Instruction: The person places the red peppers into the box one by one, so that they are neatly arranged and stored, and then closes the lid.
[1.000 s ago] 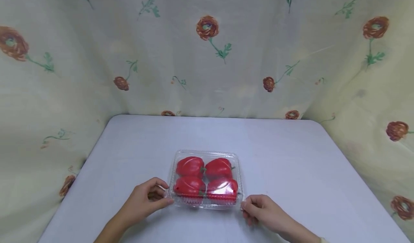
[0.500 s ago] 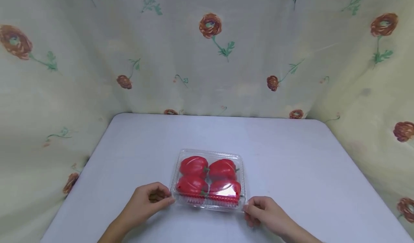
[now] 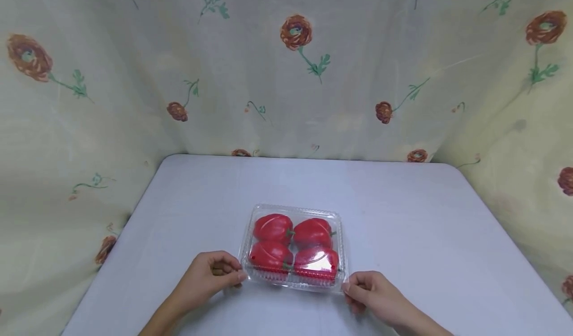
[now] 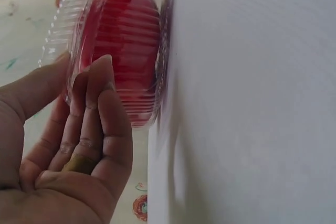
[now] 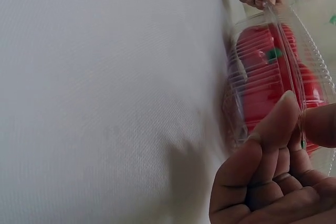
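Observation:
A closed clear plastic clamshell box (image 3: 296, 209) with ridged sides lies near the front middle of the table. Several red bell peppers (image 3: 274, 228) with green stems sit inside, two of them in the front row. At the box's front left corner, my left hand (image 3: 212, 275) pinches the rim between thumb and fingers. My right hand (image 3: 372, 294) pinches the front right corner, its other fingers curled beneath. In the right wrist view, the thumb and forefinger close over the rim (image 5: 294, 72); the left wrist view shows the ridged side (image 4: 126, 51) beside my fingers.
The box rests on a white table (image 3: 403, 216) with rounded far corners. Behind it and along both sides hangs a pale curtain (image 3: 340, 52) printed with brown-orange flowers and green stems.
The whole head view has shifted slightly, so table, box and hands appear a little further right. Both hands keep their places at the box's front corners.

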`<state>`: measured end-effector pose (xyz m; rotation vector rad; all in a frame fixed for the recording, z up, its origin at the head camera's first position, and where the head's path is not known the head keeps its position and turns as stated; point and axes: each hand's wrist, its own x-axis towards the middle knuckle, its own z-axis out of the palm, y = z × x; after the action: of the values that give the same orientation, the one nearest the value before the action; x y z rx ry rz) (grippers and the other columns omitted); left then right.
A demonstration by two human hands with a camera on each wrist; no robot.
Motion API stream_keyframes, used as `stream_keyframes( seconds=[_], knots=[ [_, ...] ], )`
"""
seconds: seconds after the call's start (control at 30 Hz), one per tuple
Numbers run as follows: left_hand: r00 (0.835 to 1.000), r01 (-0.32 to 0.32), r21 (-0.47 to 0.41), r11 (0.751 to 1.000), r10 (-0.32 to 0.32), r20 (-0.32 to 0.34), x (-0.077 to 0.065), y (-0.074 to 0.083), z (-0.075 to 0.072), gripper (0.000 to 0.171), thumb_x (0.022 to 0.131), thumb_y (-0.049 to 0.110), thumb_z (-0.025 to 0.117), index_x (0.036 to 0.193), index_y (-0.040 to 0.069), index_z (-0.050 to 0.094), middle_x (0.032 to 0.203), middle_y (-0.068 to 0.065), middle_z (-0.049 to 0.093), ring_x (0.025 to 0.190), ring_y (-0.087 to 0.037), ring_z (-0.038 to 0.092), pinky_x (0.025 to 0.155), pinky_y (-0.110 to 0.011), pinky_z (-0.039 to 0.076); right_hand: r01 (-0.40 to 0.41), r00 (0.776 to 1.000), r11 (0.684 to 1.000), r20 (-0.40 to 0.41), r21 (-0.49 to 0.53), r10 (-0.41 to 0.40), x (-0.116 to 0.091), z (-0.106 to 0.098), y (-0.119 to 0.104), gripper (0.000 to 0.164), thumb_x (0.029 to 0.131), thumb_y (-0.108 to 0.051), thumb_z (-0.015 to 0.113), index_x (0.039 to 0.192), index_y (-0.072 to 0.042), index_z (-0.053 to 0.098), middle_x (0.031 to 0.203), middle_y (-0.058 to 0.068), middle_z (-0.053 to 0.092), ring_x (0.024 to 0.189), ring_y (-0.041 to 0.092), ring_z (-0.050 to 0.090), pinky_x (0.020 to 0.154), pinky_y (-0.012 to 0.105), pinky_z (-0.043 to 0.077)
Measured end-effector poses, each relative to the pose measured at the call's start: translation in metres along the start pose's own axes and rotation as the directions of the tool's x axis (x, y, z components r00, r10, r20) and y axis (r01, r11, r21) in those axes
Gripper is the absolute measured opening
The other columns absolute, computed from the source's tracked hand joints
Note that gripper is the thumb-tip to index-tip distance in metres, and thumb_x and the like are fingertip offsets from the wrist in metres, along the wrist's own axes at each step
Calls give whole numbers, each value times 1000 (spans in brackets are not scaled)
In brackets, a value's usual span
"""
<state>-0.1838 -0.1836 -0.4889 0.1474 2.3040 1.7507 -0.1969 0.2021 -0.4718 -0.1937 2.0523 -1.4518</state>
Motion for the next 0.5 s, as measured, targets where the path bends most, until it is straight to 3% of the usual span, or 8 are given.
stream_keyframes(
  seconds=[0.27, 0.4, 0.5],
  knots=[
    [1000, -6, -105, 994, 4, -18, 0, 1, 5, 30, 83, 21, 82, 97, -2, 68, 84, -12, 71, 77, -27, 71, 68, -33, 58, 39, 998, 996, 47, 81, -43, 1, -1, 2, 28, 102, -18, 53, 88, 5, 60, 75, 3, 57, 65, 13, 52, 61, 26, 48],
    [1000, 17, -221, 975, -21, -16, 0, -2, 10, 27, 86, 12, 78, 100, -7, 65, 87, -16, 71, 79, -26, 72, 74, -34, 59, 27, 999, 994, 33, 108, -31, 0, -2, 4, 28, 103, -20, 53, 84, 1, 59, 71, 1, 54, 64, 12, 49, 60, 25, 45],
    [998, 20, -284, 959, -37, -55, 2, -2, 15, 21, 90, 6, 71, 102, -10, 62, 89, -17, 71, 80, -25, 72, 77, -35, 59, 8, 1000, 990, 28, 138, -12, -1, -1, 4, 29, 103, -22, 54, 82, -1, 58, 68, 1, 52, 64, 13, 47, 60, 24, 42]
  ],
)
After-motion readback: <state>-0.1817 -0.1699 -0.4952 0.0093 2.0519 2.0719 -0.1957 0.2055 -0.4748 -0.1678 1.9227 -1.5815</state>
